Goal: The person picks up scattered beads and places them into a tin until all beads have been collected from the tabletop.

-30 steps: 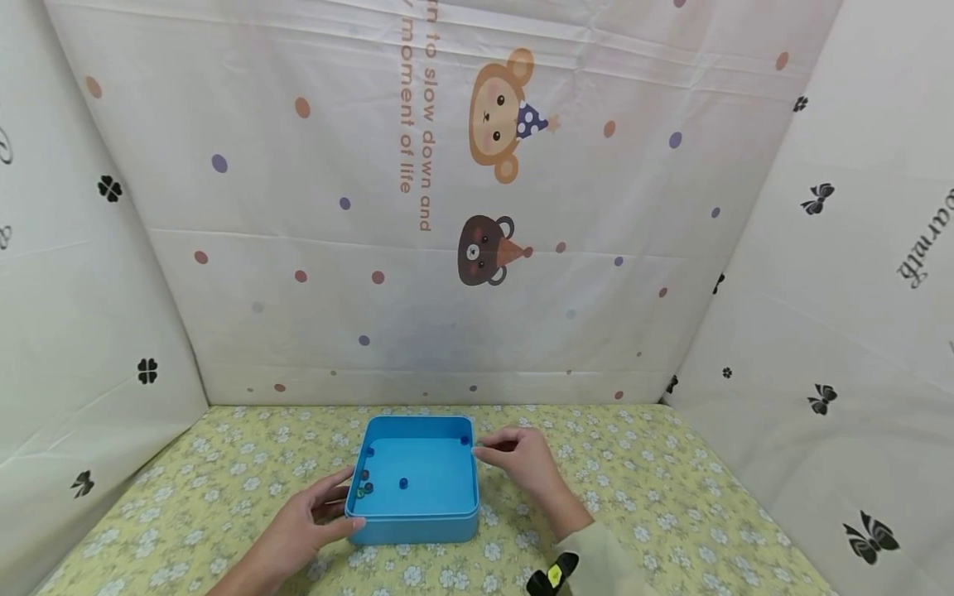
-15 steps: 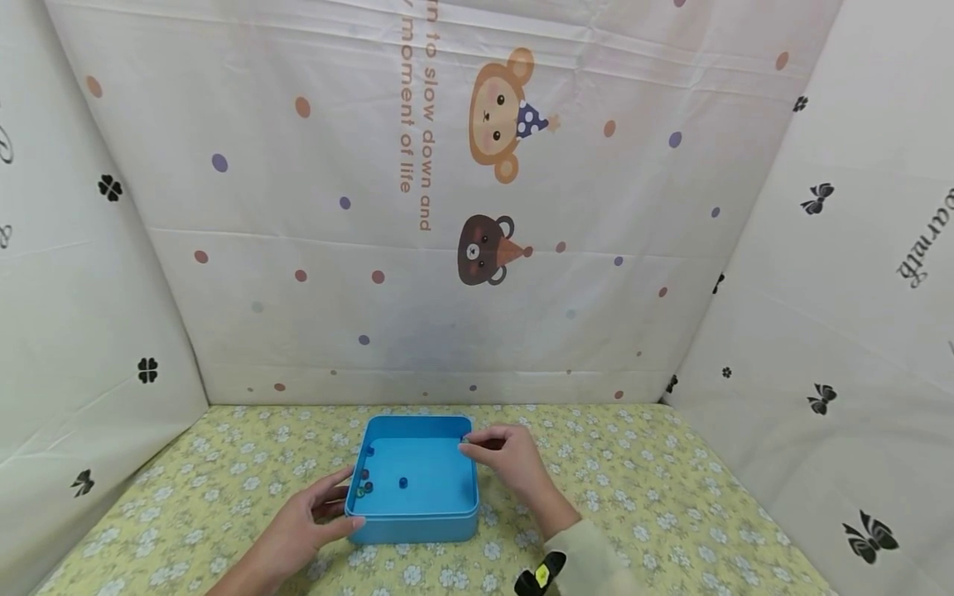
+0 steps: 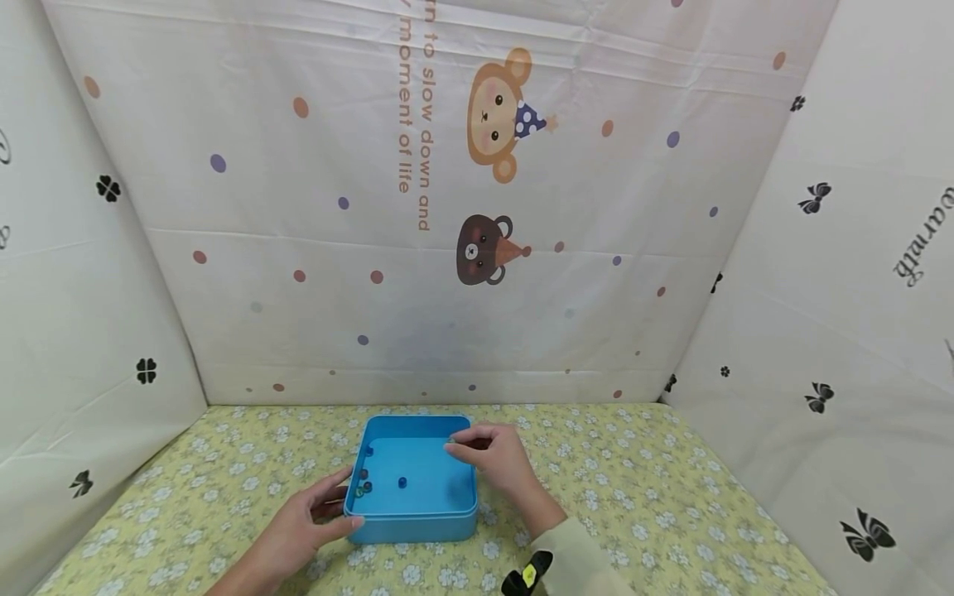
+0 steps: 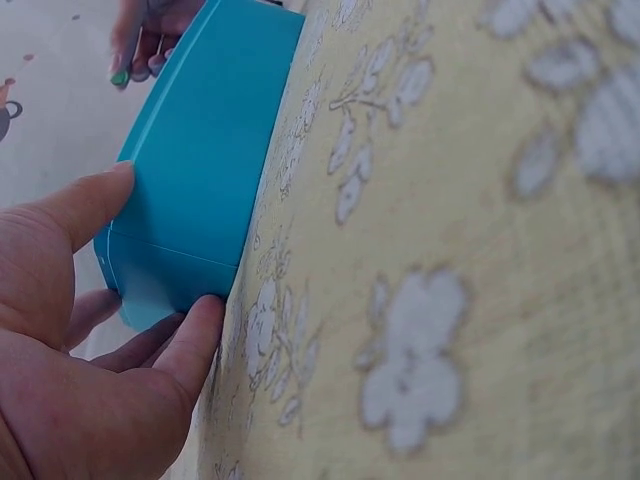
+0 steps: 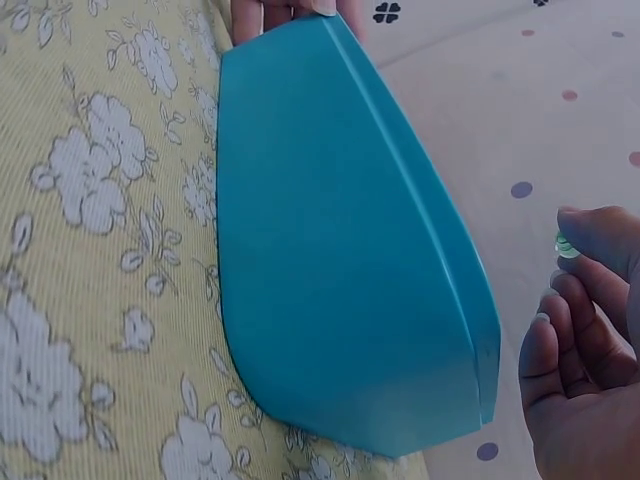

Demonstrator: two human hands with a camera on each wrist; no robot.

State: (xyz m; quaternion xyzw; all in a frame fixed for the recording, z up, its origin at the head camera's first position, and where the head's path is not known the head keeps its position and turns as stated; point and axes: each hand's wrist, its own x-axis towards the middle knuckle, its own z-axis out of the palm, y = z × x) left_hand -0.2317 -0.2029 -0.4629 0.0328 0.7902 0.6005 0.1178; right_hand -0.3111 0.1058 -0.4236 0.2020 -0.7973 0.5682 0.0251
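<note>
A square blue box (image 3: 413,530) stands on the cloth, its top uncovered. My left hand (image 3: 305,526) grips its near left corner, thumb at the front rim and fingers along the left side; the left wrist view shows this hand (image 4: 110,340) close up. Over the box's right part, my right hand (image 3: 499,459) pinches a greenish glass marble (image 5: 566,245) between thumb and forefinger, the other fingers curled in. Inside the box lie a dark blue marble (image 3: 402,482) near the middle, a blue one (image 3: 368,451) at the left wall, and a few brownish and green marbles (image 3: 363,474) below that.
A yellow flowered cloth (image 3: 619,513) covers the table around the box. Behind it hangs a pale curtain (image 3: 298,323) with dots and animal faces. White patterned sheets (image 3: 812,331) close off the sides.
My right hand has moved left, from beside the box's right wall to above its inside, carrying the marble. A blue marble at the far right corner is now hidden. The left hand stays put.
</note>
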